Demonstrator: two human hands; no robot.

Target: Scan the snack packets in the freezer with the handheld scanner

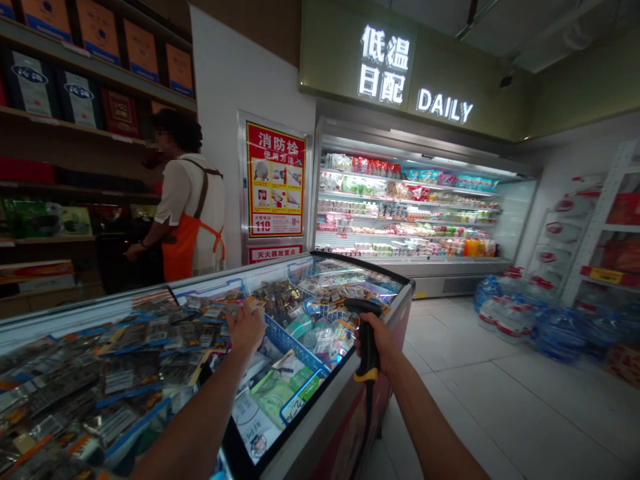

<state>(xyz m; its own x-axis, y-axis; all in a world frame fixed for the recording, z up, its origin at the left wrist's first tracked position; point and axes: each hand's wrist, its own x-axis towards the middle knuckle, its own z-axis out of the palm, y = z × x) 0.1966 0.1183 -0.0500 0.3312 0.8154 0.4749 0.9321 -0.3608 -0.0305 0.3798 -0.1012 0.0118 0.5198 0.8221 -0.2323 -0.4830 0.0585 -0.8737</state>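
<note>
My right hand (383,343) is wrapped around the grip of a black and yellow handheld barcode scanner (369,347), its cord hanging down beside the freezer. The scanner's head points left over the freezer's edge. My left hand (247,328) reaches across the chest freezer, fingers bent round the edge of a small flat packet (240,308); the fingertips are partly hidden. Many similar packets (120,380) with orange and blue edges lie heaped on the left, under and beyond my left forearm. Below my left hand, blue baskets (285,337) inside the freezer hold bagged goods (280,387).
The freezer's edge (320,393) runs between my arms. Behind it on the left, a person in an orange apron (183,243) faces shelves (95,117). A lit refrigerated display (410,267) stands at the back. Large water bottles (507,313) sit on the tiled floor at right.
</note>
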